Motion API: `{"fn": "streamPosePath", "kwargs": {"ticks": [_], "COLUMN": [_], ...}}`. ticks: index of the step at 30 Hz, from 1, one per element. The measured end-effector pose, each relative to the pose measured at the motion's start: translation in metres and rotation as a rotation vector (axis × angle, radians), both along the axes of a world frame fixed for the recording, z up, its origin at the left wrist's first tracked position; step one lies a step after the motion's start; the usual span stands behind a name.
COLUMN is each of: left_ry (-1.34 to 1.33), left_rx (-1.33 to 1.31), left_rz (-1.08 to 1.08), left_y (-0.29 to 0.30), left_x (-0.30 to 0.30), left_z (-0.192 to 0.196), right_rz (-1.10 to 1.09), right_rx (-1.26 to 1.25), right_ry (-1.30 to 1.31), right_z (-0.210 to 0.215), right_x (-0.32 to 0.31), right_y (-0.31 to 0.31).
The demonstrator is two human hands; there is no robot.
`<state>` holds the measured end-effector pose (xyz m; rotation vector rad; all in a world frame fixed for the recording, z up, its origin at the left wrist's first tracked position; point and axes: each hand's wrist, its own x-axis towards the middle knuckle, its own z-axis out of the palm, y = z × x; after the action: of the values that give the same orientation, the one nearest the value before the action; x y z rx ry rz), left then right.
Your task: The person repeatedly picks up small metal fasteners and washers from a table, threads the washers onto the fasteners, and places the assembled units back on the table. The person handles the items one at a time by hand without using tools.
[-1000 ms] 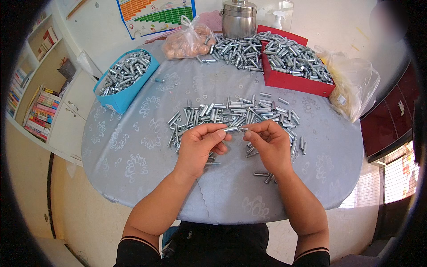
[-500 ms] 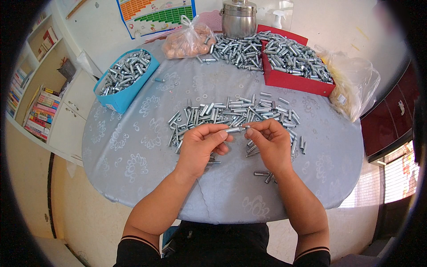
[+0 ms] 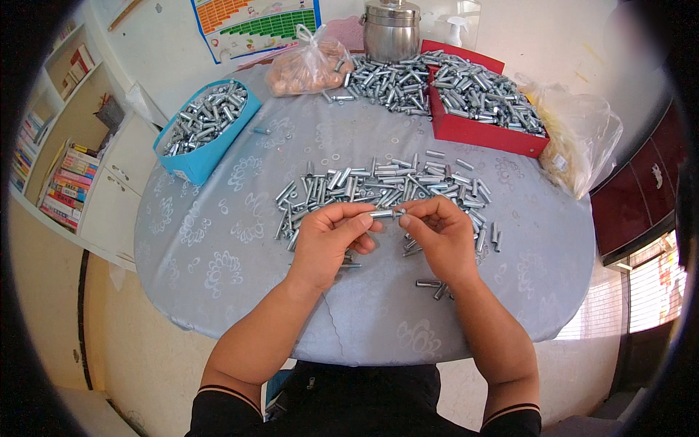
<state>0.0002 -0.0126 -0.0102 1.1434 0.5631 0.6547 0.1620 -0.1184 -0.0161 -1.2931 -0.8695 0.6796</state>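
Round table, grey patterned cloth. Left hand and right hand pinch one metal sleeve between fingertips, just nearer than loose sleeves. Keep axes aligned; press gently.

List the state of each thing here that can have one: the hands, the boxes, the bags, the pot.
Left hand: closed, pinching a small metal sleeve at the fingertips.
Right hand: closed, fingertips pinched at the sleeve's other end.
Blue box: open, filled with metal sleeves.
Red box: open, heaped full.
Clear bag: knotted shut, full.
Steel pot: lid on.
Large plastic bag: lying at the table edge, mouth not visible.
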Motion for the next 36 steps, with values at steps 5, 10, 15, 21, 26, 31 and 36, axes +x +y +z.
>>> {"fn": "streamPosePath", "kwargs": {"ticks": [5, 10, 15, 21, 26, 31, 36], "left_ry": [0.004, 0.004, -0.002, 0.006, 0.012, 0.015, 0.022], "left_rx": [-0.004, -0.005, -0.004, 0.007, 0.010, 0.008, 0.047], "left_rz": [0.000, 0.001, -0.009, -0.015, -0.034, -0.051, -0.073], "left_y": [0.000, 0.000, 0.000, 0.000, -0.002, -0.003, -0.004], "left_x": [0.000, 0.000, 0.000, 0.000, 0.000, 0.000, 0.000], "left_z": [0.001, 0.000, 0.000, 0.000, 0.001, 0.002, 0.003], "right_rz": [0.021, 0.025, 0.038, 0.006, 0.050, 0.044, 0.037], "right_rx": [0.047, 0.012, -0.007, -0.076, -0.101, -0.121, -0.208], "right_ry": [0.012, 0.026, -0.006, -0.037, -0.069, -0.105, -0.001], "right_z": [-0.002, 0.002, 0.004, 0.010, 0.001, 0.004, 0.003], "right_x": [0.002, 0.000, 0.000, -0.003, 0.003, 0.001, 0.000], "right_y": [-0.001, -0.001, -0.003, -0.004, -0.004, -0.004, -0.005]}}
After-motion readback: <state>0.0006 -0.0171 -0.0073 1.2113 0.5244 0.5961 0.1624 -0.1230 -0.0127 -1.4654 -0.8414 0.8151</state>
